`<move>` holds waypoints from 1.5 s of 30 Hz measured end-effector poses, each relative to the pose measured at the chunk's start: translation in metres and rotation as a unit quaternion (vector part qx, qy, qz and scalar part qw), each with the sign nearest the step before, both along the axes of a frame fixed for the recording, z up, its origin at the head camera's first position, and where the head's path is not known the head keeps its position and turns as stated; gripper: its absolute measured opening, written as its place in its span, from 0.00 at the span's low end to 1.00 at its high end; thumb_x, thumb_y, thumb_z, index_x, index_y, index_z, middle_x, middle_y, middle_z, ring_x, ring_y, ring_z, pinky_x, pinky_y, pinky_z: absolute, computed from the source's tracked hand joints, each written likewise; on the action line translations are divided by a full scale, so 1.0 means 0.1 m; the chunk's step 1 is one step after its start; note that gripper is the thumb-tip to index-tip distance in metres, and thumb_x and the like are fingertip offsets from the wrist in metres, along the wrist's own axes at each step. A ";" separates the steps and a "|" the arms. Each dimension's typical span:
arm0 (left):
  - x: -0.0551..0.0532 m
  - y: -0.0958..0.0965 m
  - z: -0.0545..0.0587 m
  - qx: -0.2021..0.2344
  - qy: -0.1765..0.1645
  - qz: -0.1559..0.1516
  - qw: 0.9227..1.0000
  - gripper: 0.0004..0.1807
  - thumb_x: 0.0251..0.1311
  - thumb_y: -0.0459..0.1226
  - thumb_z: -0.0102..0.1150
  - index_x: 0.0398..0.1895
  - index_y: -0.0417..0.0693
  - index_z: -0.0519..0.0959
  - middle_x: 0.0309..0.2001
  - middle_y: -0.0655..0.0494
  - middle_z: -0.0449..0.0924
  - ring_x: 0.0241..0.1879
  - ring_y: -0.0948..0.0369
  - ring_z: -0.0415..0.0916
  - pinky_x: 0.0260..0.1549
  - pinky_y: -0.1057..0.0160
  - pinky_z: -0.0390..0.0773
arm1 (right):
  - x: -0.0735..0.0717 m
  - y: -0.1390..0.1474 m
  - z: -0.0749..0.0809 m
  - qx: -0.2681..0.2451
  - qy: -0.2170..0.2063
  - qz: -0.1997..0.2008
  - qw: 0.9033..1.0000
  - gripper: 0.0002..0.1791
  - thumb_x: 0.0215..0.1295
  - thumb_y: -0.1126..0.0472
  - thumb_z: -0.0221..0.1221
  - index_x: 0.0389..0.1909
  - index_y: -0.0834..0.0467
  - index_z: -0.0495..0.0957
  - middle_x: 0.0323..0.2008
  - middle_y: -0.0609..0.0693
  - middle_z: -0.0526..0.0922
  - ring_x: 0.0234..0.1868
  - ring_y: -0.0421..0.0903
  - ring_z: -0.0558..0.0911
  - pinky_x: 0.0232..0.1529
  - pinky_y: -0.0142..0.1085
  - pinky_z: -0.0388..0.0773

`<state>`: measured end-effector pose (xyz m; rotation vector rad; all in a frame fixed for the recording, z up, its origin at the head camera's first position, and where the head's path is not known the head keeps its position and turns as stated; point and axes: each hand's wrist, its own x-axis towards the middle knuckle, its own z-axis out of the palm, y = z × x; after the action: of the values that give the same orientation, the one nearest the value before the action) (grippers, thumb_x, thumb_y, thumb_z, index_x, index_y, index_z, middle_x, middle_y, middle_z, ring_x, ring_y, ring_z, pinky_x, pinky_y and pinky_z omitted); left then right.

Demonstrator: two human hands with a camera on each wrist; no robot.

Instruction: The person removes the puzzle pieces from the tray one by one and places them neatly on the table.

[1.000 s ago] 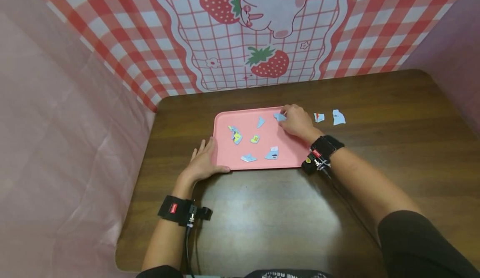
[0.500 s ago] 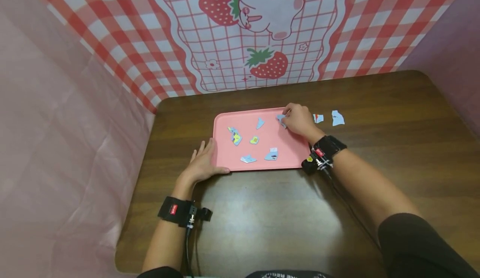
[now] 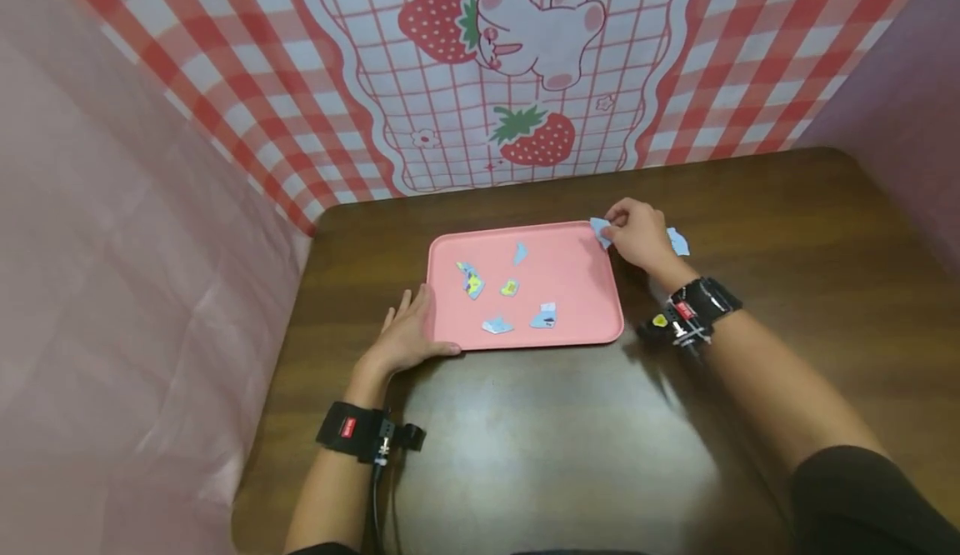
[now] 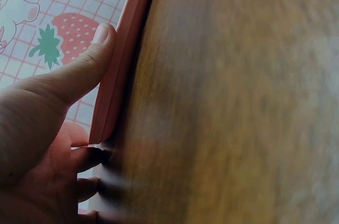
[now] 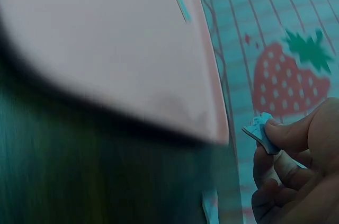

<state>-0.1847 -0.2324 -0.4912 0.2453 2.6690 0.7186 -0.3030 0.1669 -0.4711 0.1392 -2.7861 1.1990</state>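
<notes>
My right hand (image 3: 639, 237) pinches a light blue puzzle piece (image 3: 598, 229) between thumb and fingers, over the far right corner of the pink tray (image 3: 581, 280). In the right wrist view the piece (image 5: 259, 128) shows a thin edge, held beyond the tray's corner. My left hand (image 3: 401, 332) rests against the tray's near left corner, fingers straight along the left side. Its thumb (image 4: 87, 70) lies along the near rim. On the tray lie a joined blue-and-yellow piece (image 3: 472, 281), a small yellow piece (image 3: 510, 287) and several light blue ones (image 3: 497, 325).
Right of the tray, on the brown wooden table (image 3: 525, 438), another light blue piece (image 3: 678, 242) is partly hidden by my right hand. A checked cloth with strawberries (image 3: 536, 138) hangs behind the table. Pink cloth (image 3: 135, 288) hangs along the left.
My right hand has lifted the light blue piece from the tray's far right part and carried it rightward to the corner. The left hand stays at the tray.
</notes>
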 end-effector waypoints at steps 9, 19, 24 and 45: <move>0.20 0.01 -0.14 -0.005 0.002 0.002 1.000 0.70 0.48 0.65 0.70 0.82 0.45 0.38 0.81 0.46 0.36 0.79 0.44 0.30 0.71 0.35 0.37 | 0.20 0.73 -0.09 0.014 -0.031 -0.052 0.998 0.13 0.64 0.61 0.67 0.41 0.67 0.80 0.37 0.63 0.85 0.30 0.48 0.80 0.27 0.36 0.71; 0.37 0.02 -0.17 0.000 -0.001 0.011 1.000 0.69 0.48 0.62 0.73 0.82 0.42 0.42 0.81 0.44 0.40 0.79 0.42 0.34 0.71 0.34 0.39 | 0.38 1.28 -0.27 0.038 -0.055 -0.078 0.995 0.14 0.66 0.59 0.65 0.40 0.68 0.78 0.34 0.64 0.85 0.32 0.54 0.80 0.30 0.42 0.70; 0.35 0.03 -0.15 0.001 0.006 0.013 1.000 0.69 0.47 0.63 0.73 0.82 0.42 0.43 0.81 0.45 0.41 0.79 0.43 0.34 0.71 0.35 0.39 | 0.37 1.43 -0.30 0.045 -0.057 -0.085 0.994 0.16 0.66 0.58 0.65 0.40 0.69 0.78 0.36 0.67 0.85 0.34 0.57 0.81 0.30 0.43 0.70; 0.15 0.05 0.05 0.002 0.036 0.014 0.999 0.69 0.47 0.63 0.73 0.82 0.41 0.43 0.81 0.43 0.42 0.78 0.41 0.36 0.70 0.32 0.41 | 0.18 1.49 -0.21 0.060 -0.058 -0.093 0.992 0.16 0.64 0.58 0.66 0.40 0.69 0.79 0.36 0.66 0.84 0.40 0.64 0.78 0.34 0.47 0.68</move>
<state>-0.1697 -0.2271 -0.4860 0.2400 2.7444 0.7364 -0.2851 0.3159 -0.4925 -0.1849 -2.8934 1.0281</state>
